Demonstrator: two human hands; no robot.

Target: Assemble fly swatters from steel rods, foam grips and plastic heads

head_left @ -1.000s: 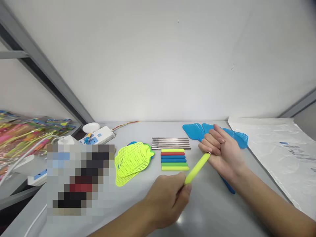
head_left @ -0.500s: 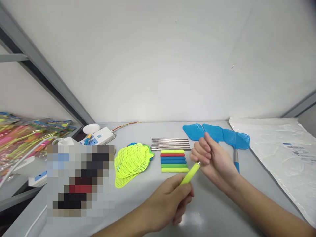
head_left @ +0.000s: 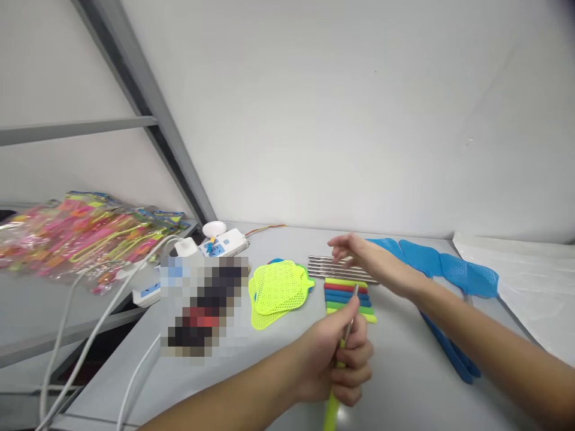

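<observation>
My left hand (head_left: 336, 353) is wrapped around a yellow-green fly swatter handle (head_left: 331, 413) with a thin metal rod (head_left: 356, 291) sticking up out of it. My right hand (head_left: 362, 251) is open, fingers stretched to the left, above or beside a bundle of metal rods (head_left: 318, 267) and holding nothing I can see. Just in front of those rods lies a row of coloured handles (head_left: 335, 288) in yellow, red, blue and green. Perforated yellow swatter heads (head_left: 278, 287) are stacked to their left, over blue and green ones.
Blue fly swatters (head_left: 420, 257) lie on the right, partly behind my right forearm. White plastic packaging (head_left: 530, 275) covers the right end. Power strips (head_left: 229, 242) and white cables stand on the left, near a blurred-out patch. Bagged colourful goods (head_left: 103, 233) lie beyond.
My right hand has left the rod and moved left toward the metal rods, its fingers opening. My left hand now grips higher, around handle and rod. The view has turned left.
</observation>
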